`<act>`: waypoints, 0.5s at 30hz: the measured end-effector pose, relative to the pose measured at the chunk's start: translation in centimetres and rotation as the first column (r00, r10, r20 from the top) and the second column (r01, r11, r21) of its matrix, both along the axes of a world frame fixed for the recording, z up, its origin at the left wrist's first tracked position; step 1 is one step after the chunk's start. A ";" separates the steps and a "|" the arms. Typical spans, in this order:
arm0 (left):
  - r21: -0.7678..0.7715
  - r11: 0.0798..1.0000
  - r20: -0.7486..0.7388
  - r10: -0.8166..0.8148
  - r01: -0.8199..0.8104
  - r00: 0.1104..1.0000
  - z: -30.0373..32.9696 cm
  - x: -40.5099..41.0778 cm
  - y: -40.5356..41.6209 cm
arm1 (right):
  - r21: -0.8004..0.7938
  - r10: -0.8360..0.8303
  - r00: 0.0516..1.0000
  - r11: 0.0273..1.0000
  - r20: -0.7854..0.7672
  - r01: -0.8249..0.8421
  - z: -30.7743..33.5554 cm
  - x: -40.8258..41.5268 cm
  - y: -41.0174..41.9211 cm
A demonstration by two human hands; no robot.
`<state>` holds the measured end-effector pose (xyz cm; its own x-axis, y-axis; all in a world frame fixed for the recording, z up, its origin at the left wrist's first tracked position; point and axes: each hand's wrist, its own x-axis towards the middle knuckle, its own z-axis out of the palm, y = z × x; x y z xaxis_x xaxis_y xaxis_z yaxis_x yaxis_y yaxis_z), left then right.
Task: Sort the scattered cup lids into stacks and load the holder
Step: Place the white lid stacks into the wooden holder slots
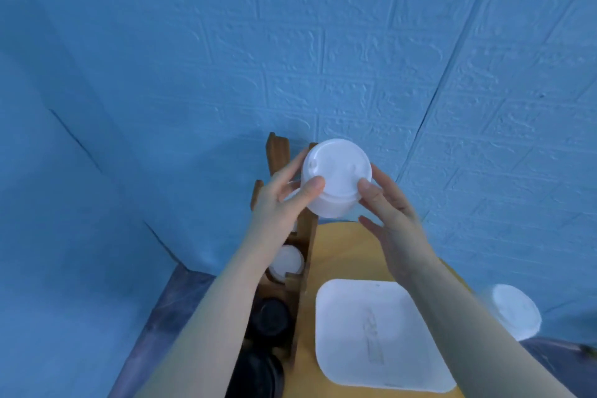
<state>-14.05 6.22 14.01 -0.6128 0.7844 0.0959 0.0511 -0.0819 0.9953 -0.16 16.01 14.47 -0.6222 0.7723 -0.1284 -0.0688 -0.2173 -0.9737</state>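
Both hands, left hand (281, 203) and right hand (391, 216), held one stack of white lids (336, 178) above the wooden holder (307, 236), which carried two white stacks and two black; one white stack (513, 310) sat at the desk's right edge.

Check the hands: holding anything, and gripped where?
Both hold a stack of white lids: left hand and right hand grip opposite sides, thumbs on the top lid's edge.

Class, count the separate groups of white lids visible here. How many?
3: one stack held between left hand and right hand, one in the wooden holder, one at the right table edge. More may be hidden.
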 end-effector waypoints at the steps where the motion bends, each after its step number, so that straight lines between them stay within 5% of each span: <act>1: 0.003 1.000 0.008 -0.001 0.001 1.000 0.4 -1.3 0.1 | 0.017 0.005 1.000 1.000 0.013 -0.005 0.2 -1.1 0.2; 15: -0.085 0.996 0.042 -0.037 0.041 0.998 0.4 -9.6 0.9 | 0.046 -0.004 0.995 0.999 0.097 0.000 -0.5 -8.3 1.0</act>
<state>-23.67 7.17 14.41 -0.5835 0.8121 0.0031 0.0088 0.0026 1.0000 -8.44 17.03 13.95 -0.6069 0.7801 -0.1520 0.0259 -0.1717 -0.9848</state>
